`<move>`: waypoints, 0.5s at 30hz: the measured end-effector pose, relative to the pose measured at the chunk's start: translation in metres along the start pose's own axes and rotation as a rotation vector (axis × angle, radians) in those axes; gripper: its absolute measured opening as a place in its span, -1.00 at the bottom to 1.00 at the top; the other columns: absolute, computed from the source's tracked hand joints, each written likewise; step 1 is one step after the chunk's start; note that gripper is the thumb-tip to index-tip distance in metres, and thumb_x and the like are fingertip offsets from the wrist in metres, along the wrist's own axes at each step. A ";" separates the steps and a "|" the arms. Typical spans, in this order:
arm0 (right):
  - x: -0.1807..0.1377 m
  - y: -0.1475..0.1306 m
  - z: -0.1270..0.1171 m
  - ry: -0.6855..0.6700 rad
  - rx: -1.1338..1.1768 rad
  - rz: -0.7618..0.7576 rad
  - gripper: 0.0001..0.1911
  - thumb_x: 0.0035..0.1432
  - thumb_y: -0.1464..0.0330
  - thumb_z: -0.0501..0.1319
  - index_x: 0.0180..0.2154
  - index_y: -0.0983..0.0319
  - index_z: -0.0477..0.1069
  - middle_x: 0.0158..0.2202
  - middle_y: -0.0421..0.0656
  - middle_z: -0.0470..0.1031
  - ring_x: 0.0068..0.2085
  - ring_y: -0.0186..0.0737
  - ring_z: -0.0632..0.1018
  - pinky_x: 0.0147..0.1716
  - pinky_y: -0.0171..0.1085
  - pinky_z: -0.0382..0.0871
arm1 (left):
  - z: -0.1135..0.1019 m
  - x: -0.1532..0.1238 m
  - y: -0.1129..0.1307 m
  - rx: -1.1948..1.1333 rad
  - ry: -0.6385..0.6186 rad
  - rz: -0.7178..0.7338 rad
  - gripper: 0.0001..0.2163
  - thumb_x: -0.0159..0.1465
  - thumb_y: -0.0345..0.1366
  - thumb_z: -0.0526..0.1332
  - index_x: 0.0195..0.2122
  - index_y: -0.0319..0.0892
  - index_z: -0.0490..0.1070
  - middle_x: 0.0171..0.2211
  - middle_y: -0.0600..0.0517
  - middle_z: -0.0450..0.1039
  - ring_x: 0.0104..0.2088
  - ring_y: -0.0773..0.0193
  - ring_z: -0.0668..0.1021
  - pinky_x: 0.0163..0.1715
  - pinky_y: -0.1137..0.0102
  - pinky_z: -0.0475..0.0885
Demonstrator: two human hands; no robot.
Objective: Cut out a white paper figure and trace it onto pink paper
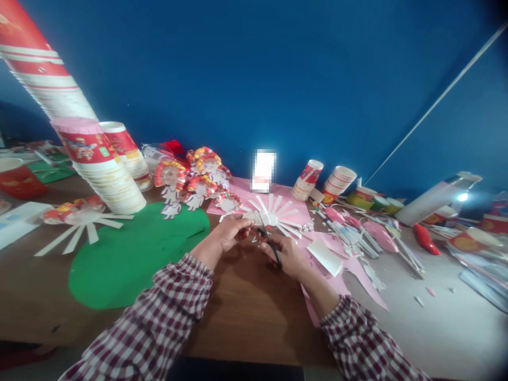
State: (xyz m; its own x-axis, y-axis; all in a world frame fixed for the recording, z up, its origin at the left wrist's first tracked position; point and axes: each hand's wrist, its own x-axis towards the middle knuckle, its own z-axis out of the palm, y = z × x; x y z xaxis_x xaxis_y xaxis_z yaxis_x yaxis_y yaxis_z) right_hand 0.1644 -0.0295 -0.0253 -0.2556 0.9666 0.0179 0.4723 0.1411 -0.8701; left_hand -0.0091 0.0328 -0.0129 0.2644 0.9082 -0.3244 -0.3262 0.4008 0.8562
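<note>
My left hand point(230, 231) is closed, pinching a small white paper piece point(256, 217) over the middle of the wooden table point(238, 312). My right hand point(286, 255) grips black-handled scissors point(269, 241) whose blades point up towards that paper. Just behind both hands lies a paper cup cut into white radiating strips point(273, 211) on pink paper point(291, 211). Both sleeves are red-and-white checked.
A green paper circle point(130, 254) lies to the left, with another fanned cup point(81, 222) beyond it. Tall stacks of red paper cups point(99, 164) lean at the left. Paper-cup dolls point(198, 180) stand behind. Cups, pens and paper scraps point(365, 233) crowd the right side. A blue wall stands behind.
</note>
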 end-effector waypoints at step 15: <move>0.000 -0.001 0.001 -0.044 0.114 0.060 -0.65 0.07 0.05 0.16 -0.42 0.22 0.33 -0.66 -0.31 0.22 -0.64 -0.39 0.31 -0.63 -0.40 0.21 | -0.001 0.000 0.001 0.004 0.008 -0.008 -0.94 -0.05 -0.48 0.30 -0.55 -0.34 0.42 -0.60 0.02 0.42 -0.66 0.53 0.36 -0.66 0.62 0.29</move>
State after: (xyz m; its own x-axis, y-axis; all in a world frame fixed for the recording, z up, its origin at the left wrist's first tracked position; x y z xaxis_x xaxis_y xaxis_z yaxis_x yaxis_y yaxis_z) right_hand 0.1631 -0.0302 -0.0246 -0.2682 0.9618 -0.0550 0.3897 0.0561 -0.9192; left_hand -0.0104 0.0334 -0.0131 0.2600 0.9060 -0.3340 -0.3205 0.4073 0.8552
